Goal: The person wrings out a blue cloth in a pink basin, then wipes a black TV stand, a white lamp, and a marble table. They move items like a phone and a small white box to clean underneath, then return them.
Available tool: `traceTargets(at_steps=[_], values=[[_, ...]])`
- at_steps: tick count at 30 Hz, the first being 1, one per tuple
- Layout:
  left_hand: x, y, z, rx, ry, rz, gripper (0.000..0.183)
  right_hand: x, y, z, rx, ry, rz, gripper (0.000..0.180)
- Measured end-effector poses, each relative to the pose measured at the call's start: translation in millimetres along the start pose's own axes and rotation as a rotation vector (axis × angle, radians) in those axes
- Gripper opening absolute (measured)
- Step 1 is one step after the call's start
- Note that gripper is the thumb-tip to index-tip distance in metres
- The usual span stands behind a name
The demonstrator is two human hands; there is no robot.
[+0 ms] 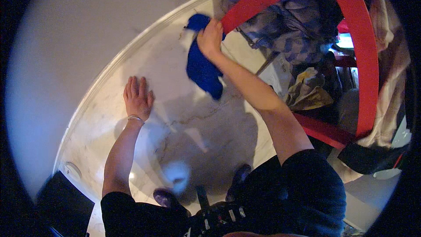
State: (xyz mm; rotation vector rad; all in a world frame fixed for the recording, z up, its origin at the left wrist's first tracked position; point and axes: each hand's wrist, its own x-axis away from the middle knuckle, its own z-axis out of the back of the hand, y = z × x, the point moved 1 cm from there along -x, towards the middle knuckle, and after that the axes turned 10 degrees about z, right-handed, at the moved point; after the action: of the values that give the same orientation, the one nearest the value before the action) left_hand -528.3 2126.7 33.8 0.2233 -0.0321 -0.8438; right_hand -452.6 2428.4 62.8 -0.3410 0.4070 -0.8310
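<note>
A crumpled blue cloth (204, 64) lies spread on the pale, marble-patterned floor (171, 82). My right hand (212, 38) grips its upper part, fingers curled into the fabric, close to a red frame. To the left, my left hand (139, 98) is held palm down over the floor with its fingers a little apart and nothing in it. I cannot tell whether that palm touches the floor. A bracelet (135, 118) circles the left wrist.
A white baseboard (108, 64) runs along the wall (72, 39). At right, the red frame (366, 72) stands around patterned grey fabric (289, 23), a yellowish cloth (310, 95) and other items. My feet, in dark footwear (166, 197), are below. A dark object (65, 200) stands at lower left.
</note>
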Motion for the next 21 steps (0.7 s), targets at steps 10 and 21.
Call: traceTargets(at_steps=[10, 21], values=[[-4, 17, -6, -0.018, -0.063, 0.002, 0.055, 60, -21, -70, -0.324, -0.143, 0.574, 0.023], [-5, 14, -9, 0.031, -0.031, -0.009, 0.053, -15, -2, -13, 0.437, -0.228, 0.509, 0.018]])
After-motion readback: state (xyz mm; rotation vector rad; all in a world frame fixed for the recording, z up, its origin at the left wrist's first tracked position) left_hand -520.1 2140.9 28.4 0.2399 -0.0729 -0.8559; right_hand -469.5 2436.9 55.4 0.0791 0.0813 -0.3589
